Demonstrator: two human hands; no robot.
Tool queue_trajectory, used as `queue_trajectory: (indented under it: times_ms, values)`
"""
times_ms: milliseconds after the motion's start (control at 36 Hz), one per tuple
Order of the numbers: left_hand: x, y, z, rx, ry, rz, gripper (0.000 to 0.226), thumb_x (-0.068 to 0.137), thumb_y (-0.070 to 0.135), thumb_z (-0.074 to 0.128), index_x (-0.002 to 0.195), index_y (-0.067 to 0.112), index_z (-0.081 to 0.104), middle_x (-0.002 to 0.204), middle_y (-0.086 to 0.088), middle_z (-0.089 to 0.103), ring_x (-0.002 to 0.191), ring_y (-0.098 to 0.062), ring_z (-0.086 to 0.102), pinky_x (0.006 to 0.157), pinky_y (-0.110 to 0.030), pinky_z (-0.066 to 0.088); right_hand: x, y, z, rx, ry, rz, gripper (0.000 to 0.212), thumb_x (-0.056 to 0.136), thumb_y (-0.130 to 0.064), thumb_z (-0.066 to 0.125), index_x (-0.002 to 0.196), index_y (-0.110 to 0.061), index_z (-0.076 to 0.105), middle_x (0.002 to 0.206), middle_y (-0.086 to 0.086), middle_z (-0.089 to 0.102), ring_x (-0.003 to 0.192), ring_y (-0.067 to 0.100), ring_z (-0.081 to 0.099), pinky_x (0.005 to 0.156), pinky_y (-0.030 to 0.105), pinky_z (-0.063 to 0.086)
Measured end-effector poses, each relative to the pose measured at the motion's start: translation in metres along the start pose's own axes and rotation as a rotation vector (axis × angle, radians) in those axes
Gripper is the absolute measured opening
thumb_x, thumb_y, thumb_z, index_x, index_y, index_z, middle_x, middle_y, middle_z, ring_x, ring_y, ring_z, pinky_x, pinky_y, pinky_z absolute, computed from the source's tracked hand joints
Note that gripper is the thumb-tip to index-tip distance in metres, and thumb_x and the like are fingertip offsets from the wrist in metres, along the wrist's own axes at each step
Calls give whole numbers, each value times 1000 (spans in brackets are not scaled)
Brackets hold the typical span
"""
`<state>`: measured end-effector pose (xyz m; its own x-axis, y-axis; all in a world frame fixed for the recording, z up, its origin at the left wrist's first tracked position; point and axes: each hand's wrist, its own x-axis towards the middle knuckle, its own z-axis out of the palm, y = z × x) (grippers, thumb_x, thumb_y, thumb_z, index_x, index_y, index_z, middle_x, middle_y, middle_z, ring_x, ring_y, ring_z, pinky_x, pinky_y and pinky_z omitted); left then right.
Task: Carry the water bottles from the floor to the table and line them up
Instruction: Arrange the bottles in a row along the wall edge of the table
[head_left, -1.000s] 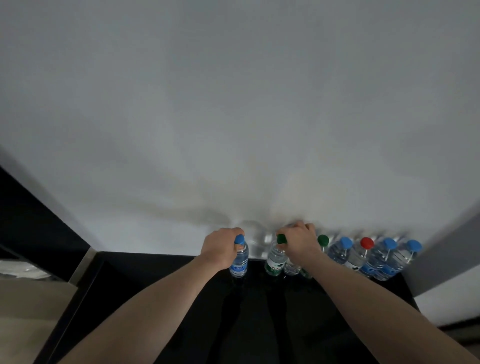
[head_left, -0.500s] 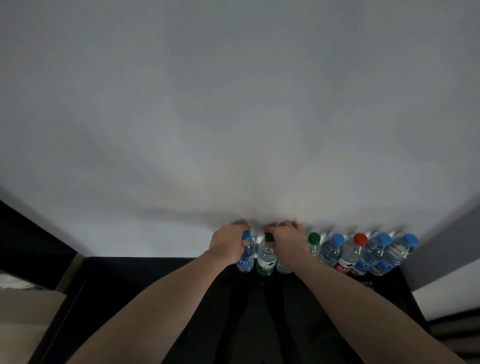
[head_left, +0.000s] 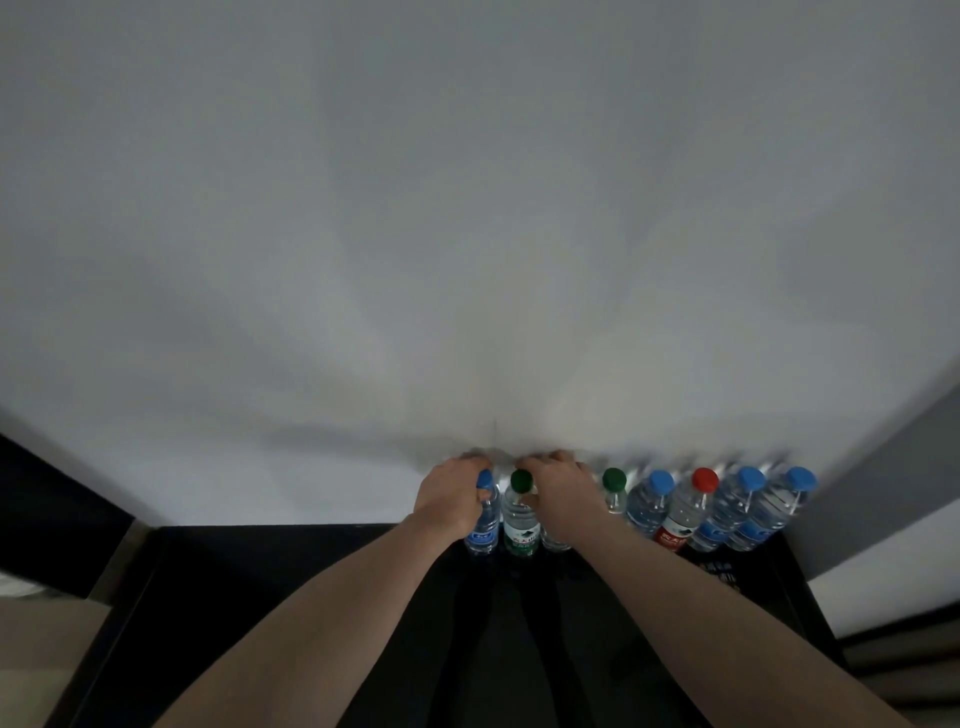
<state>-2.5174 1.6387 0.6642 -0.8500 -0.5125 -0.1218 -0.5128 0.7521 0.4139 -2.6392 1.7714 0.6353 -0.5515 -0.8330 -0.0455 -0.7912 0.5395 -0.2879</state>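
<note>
Each hand's grip (head_left: 452, 499) (head_left: 563, 493) seemingly round a table-edge bottle (head_left: 482, 525) (head_left: 519, 525)

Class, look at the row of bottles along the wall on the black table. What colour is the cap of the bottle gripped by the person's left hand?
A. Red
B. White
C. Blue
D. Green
C. The left hand grips the blue-capped bottle at the row's left end.

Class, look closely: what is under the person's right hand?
Under the right hand stands a clear bottle; only its lower body shows. Its cap is covered.
</note>
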Motion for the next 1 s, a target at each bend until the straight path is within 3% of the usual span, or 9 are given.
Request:
queue_trajectory:
  times_ms: [194, 333, 500, 611, 722, 889, 1000]
  values:
    - [-1, -2, 3, -95, -4, -63, 38, 94, 8, 59, 130, 20, 60, 119, -5, 66, 101, -24, 63, 90, -37, 54, -6, -4, 1, -51, 16, 5, 59, 85, -16, 69, 140, -26, 48, 136, -4, 59, 126, 25, 46, 106, 41, 36]
    - [-6, -6, -2, -163, -22, -76, 44, 96, 10, 62, 138, 20, 54, 126, -6, 63, 105, -21, 61, 92, -29, 50, -14, -12, -4, -40, 57, 6, 62, 84, -14, 69, 142, -22, 48, 143, -3, 53, 134, 24, 41, 114, 43, 31]
    - [-32, -27, -14, -225, 6, -83, 48, 94, 8, 63, 138, 26, 56, 139, 0, 58, 122, -20, 57, 97, -22, 42, -36, -43, -11, 29, 99, 39, 62, 89, -14, 64, 146, -25, 43, 149, -4, 45, 138, 21, 34, 119, 39, 23]
    - [-65, -57, -25, -217, 22, -64, 49, 96, 9, 59, 140, 29, 53, 143, 4, 54, 126, -17, 55, 106, -28, 44, -62, -72, -3, 95, 173, 29, 59, 87, -9, 61, 143, -22, 48, 148, -3, 45, 138, 20, 35, 118, 36, 22]
    - [-97, -94, -30, -189, -43, -69, 48, 100, 14, 56, 144, 31, 48, 149, 6, 48, 122, -8, 52, 103, -21, 38, -77, -90, 4, 93, 117, 18, 61, 91, -10, 58, 148, -26, 42, 151, -6, 39, 141, 18, 29, 121, 36, 15]
    - [-101, -106, -44, -118, -82, -43, 50, 101, 24, 56, 148, 28, 42, 151, 4, 45, 133, -19, 48, 106, -29, 37, -66, -110, -13, 137, 52, 229, 59, 92, -15, 56, 148, -25, 40, 152, 0, 40, 139, 27, 34, 117, 43, 25]
    - [-87, -89, -47, -93, -78, 10, 51, 100, 24, 57, 148, 27, 40, 145, 1, 49, 129, -22, 51, 104, -33, 41, -72, -114, -15, 72, 19, 257, 71, 86, -2, 56, 150, -26, 37, 155, -1, 35, 143, 27, 27, 120, 43, 20]
